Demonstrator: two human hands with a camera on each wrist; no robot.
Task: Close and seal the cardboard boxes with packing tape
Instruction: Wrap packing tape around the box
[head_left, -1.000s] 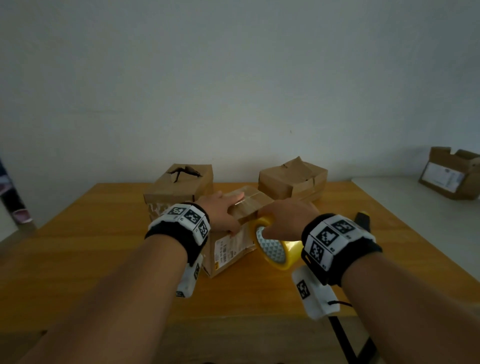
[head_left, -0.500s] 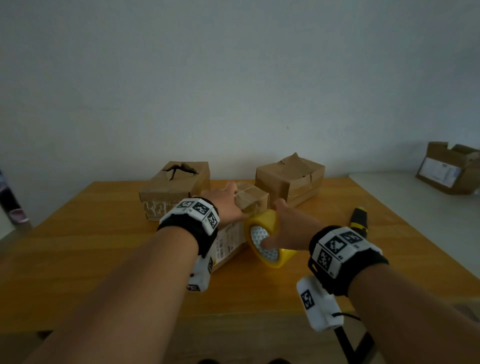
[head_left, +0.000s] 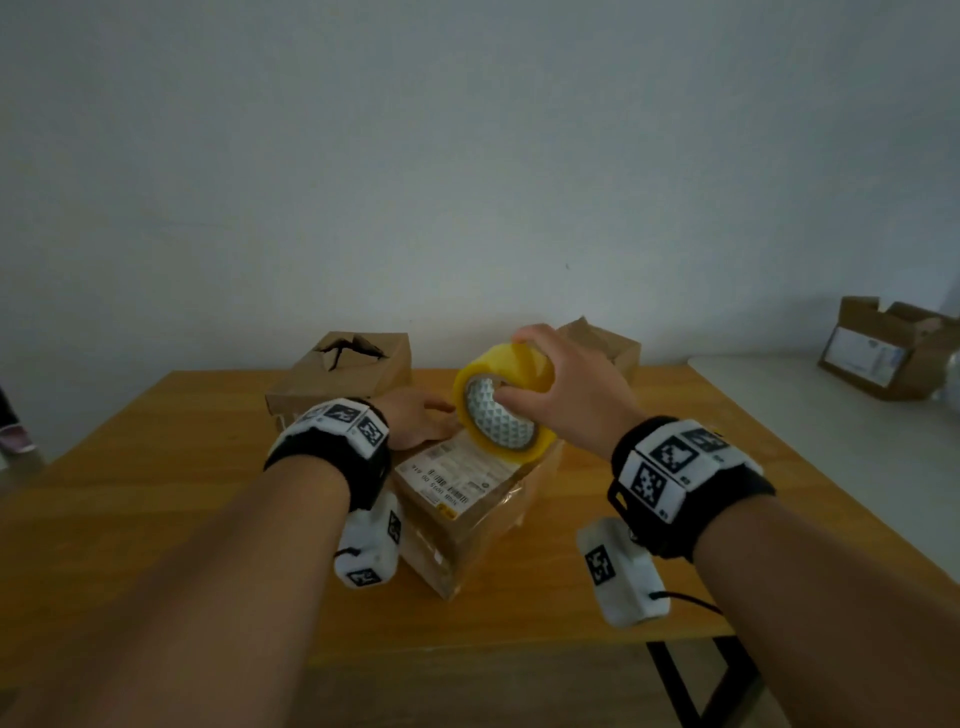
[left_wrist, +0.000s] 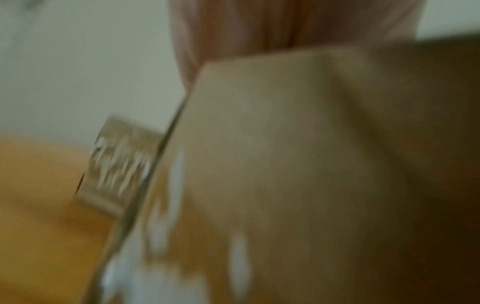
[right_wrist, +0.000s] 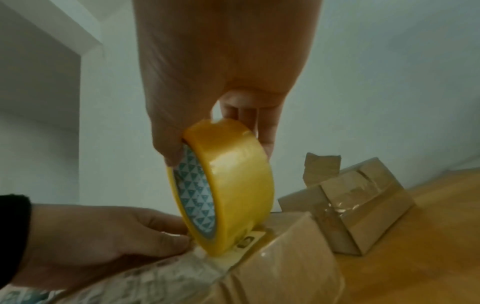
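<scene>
Tape roll (head_left: 501, 410) gripped upright in right hand (head_left: 566, 395) touches box (head_left: 467, 499) top just beside flat-pressing left hand (head_left: 415, 423).

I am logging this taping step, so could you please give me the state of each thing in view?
Yellow roll of packing tape: upright on edge, on the near box's top.
Right hand: grips the roll.
Left hand: rests on the near box.
Near labelled cardboard box: closed.
Back left cardboard box: top torn open.
Back right cardboard box: taped, one flap sticking up.
Far cardboard box on the white surface: flaps open.
</scene>
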